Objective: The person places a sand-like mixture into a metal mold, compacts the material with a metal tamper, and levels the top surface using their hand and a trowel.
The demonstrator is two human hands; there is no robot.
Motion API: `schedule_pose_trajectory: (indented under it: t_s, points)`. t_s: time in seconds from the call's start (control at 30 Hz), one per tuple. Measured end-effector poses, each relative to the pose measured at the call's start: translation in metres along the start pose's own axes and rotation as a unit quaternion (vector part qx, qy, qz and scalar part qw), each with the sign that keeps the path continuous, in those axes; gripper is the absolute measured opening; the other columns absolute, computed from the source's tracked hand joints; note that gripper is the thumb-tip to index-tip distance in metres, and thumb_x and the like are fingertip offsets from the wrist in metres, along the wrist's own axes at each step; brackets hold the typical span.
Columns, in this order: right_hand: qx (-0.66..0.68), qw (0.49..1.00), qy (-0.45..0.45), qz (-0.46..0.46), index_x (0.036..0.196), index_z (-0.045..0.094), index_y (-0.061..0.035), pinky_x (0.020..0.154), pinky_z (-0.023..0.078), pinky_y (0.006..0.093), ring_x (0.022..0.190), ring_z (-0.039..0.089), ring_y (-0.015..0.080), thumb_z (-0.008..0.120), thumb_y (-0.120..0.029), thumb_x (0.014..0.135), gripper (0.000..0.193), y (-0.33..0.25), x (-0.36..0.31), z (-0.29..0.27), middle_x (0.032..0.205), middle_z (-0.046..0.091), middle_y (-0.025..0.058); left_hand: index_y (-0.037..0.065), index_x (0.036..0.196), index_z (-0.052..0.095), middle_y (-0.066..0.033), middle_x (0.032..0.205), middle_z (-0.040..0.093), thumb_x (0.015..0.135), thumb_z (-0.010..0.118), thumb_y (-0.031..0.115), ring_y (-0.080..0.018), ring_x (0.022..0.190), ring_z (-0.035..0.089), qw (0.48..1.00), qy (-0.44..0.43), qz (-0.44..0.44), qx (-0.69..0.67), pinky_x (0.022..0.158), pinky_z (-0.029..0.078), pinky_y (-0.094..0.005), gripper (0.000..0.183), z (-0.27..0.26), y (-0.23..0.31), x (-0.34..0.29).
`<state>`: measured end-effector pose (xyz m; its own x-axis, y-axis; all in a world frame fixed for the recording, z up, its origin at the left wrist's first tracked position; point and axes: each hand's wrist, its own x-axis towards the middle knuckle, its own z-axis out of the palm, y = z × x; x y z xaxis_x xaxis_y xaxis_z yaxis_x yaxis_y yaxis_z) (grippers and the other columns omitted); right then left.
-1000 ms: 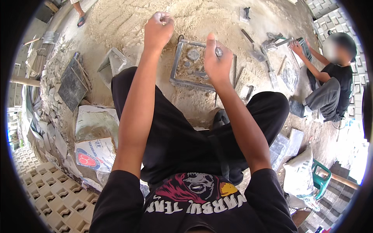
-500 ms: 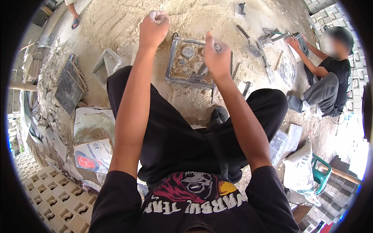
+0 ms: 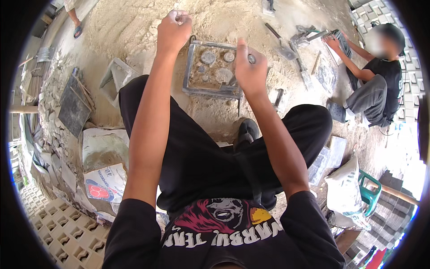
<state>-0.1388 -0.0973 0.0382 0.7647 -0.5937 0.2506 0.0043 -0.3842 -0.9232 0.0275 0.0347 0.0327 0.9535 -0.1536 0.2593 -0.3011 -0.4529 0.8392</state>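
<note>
My left hand point(image 3: 174, 32), dusted white at the fingertips, is raised past the frame's far left corner. Its fingers are curled together; what they hold, if anything, I cannot make out. My right hand point(image 3: 251, 68) is wrapped round the handle of what looks like a small trowel, thumb pointing away from me. The handle's round end shows above the fist, and part of the grey blade point(image 3: 232, 81) shows beside it. Below lies a square metal frame point(image 3: 210, 93) filled with sandy mix. Several round grey stone pieces point(image 3: 224, 75) are set in the mix. My right hand covers the frame's right part.
Loose sand point(image 3: 130, 22) spreads beyond the frame. A long-handled trowel point(image 3: 286, 53) lies to the right, near a crouching co-worker point(image 3: 380, 76) handling a dark mould. On the left are a hollow grey block point(image 3: 117, 74), a dark slab point(image 3: 74, 105) and a printed sack point(image 3: 105, 184).
The frame and the ground sit further left in the picture. My right hand stays over the frame's right part, and more round stones show beside it. The left hand remains raised and closed.
</note>
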Motion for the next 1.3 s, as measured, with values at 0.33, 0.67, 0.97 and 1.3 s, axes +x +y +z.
schedule_pose_trajectory:
  t_s: [0.33, 0.67, 0.97, 1.3]
  points:
    - [0.017, 0.999, 0.027, 0.017, 0.058, 0.053, -0.0039, 0.046, 0.032, 0.0269, 0.048, 0.041, 0.0062, 0.051, -0.031, 0.101, 0.051, 0.014, -0.005, -0.017, 0.051, 0.046, -0.0017, 0.002, 0.113, 0.065, -0.0153, 0.107, 0.070, 0.087, 0.063, 0.031, -0.0243, 0.104, 0.065, 0.999, -0.034, 0.007, -0.022, 0.089, 0.049, -0.0330, 0.039, 0.018, -0.004, 0.001]
    - [0.009, 0.998, 0.039, -0.046, 0.055, 0.047, -0.0064, 0.045, 0.031, 0.0254, 0.048, 0.038, 0.0061, 0.050, -0.033, 0.101, 0.053, 0.033, 0.011, -0.016, 0.051, 0.045, -0.0015, 0.001, 0.113, 0.065, -0.0174, 0.111, 0.068, 0.088, 0.062, 0.031, -0.0265, 0.107, 0.064, 0.997, -0.065, -0.006, -0.040, 0.092, 0.048, -0.0347, 0.039, 0.026, 0.010, -0.002]
    - [0.040, 0.998, 0.009, -0.038, 0.057, 0.048, -0.0062, 0.047, 0.032, 0.0252, 0.050, 0.039, 0.0062, 0.052, -0.033, 0.101, 0.052, 0.029, 0.011, -0.014, 0.052, 0.045, -0.0023, 0.001, 0.113, 0.065, -0.0168, 0.111, 0.068, 0.087, 0.061, 0.032, -0.0267, 0.107, 0.064, 0.997, -0.068, -0.004, -0.024, 0.092, 0.048, -0.0350, 0.041, 0.032, 0.009, -0.004]
    - [0.067, 0.997, 0.035, 0.002, 0.065, 0.052, 0.0039, 0.050, 0.031, 0.0328, 0.055, 0.037, 0.0089, 0.051, -0.027, 0.101, 0.047, -0.008, -0.008, 0.003, 0.053, 0.041, 0.0032, 0.002, 0.109, 0.066, -0.0175, 0.108, 0.069, 0.086, 0.062, 0.033, -0.0277, 0.104, 0.065, 0.998, -0.049, 0.020, -0.030, 0.088, 0.049, -0.0357, 0.039, 0.027, 0.003, -0.005]
